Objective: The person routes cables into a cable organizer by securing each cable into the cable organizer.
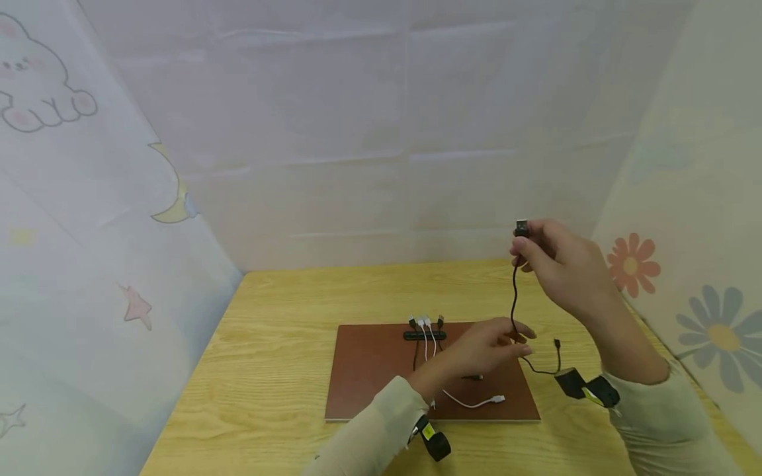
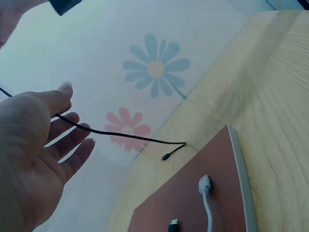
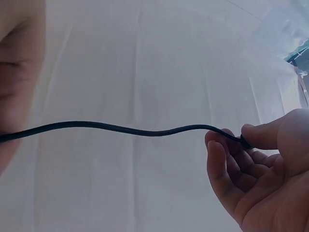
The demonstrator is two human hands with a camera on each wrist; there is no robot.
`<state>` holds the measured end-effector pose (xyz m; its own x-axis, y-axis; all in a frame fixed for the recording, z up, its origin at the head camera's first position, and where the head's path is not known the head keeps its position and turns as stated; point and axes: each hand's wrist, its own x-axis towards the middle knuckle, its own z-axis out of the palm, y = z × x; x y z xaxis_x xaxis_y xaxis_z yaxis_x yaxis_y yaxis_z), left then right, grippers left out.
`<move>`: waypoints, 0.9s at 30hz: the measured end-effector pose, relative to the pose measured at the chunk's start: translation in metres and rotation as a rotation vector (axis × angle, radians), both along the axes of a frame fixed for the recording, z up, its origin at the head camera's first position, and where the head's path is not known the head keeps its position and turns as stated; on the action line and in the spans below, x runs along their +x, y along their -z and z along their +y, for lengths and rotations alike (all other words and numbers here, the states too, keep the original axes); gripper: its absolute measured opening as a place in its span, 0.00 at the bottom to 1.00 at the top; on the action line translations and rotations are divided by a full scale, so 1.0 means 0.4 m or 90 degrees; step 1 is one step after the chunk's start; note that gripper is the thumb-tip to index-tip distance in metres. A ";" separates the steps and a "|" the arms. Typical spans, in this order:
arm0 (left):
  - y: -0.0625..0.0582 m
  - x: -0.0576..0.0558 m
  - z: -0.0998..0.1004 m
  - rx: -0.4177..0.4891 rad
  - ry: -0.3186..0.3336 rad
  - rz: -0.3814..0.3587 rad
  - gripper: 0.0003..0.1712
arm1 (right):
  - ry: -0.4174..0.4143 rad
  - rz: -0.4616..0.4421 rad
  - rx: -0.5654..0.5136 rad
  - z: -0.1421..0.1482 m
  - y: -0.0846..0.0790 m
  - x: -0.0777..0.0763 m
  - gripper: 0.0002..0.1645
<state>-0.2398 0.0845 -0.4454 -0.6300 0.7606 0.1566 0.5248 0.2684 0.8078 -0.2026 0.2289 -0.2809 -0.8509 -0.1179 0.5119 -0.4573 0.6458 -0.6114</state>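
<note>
In the head view, my raised right hand (image 1: 565, 268) pinches a black USB cable (image 1: 514, 291) just below its plug, which points upward. The right wrist view shows the thumb and fingers of that hand (image 3: 263, 169) at the cable's end. Lower down, my left hand (image 1: 485, 347) holds the same cable loosely, the cord running between thumb and fingers. From the left hand (image 2: 36, 145) in the left wrist view, the cord (image 2: 130, 137) trails to a small black connector (image 2: 166, 156) at its other end.
A brown board (image 1: 369, 370) lies on the wooden table (image 1: 262, 350). A black cable holder (image 1: 424, 336) at its far edge carries several black and white cables. A white plug (image 1: 497, 399) lies near the board's front right. Patterned sheets surround the table.
</note>
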 end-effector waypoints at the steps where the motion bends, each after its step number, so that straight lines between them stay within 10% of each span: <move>1: 0.003 0.001 0.001 -0.006 -0.003 0.007 0.17 | -0.006 0.008 -0.016 -0.003 -0.005 -0.001 0.13; 15: 0.035 -0.021 -0.017 0.011 -0.050 -0.041 0.16 | -0.178 0.078 -0.335 0.020 -0.087 0.037 0.08; 21: -0.045 -0.068 -0.086 0.118 -0.099 -0.053 0.16 | -0.233 0.101 -0.463 0.034 -0.102 0.048 0.11; 27: -0.129 -0.109 -0.184 0.127 -0.124 0.065 0.17 | -0.264 0.073 -0.522 0.046 -0.101 0.035 0.13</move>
